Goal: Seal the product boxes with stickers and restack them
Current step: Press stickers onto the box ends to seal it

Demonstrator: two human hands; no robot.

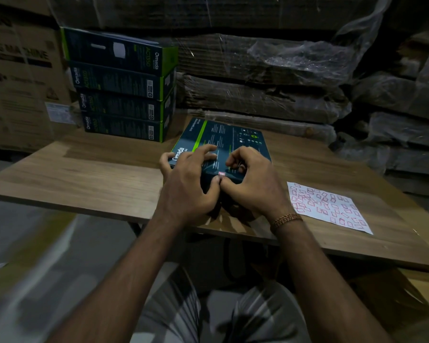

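— Surface first: what are the boxes sitting on?

— Wood-grain tabletop (pixel 97 169), pale brown, its near edge running across the view. Behind it stand flattened brown cardboard bundles wrapped in clear plastic film (pixel 270 70), and a large brown shipping carton (pixel 18 78) stands at the left. The room is dim.

— And the hands?

— Dark teal product box with a green stripe (pixel 223 137) lies flat near the table's front edge. The left hand (pixel 186 184) curls over its near-left corner, fingers on top. The right hand (pixel 253 184) grips the near edge beside it, thumbs meeting at a small red-and-white sticker (pixel 221 174), probably on the flap seam.

— Anything else?

— Four matching stacked teal boxes (pixel 124 95) at the back left, and a white sheet of red-outlined stickers (pixel 327 206) just right of the hands.
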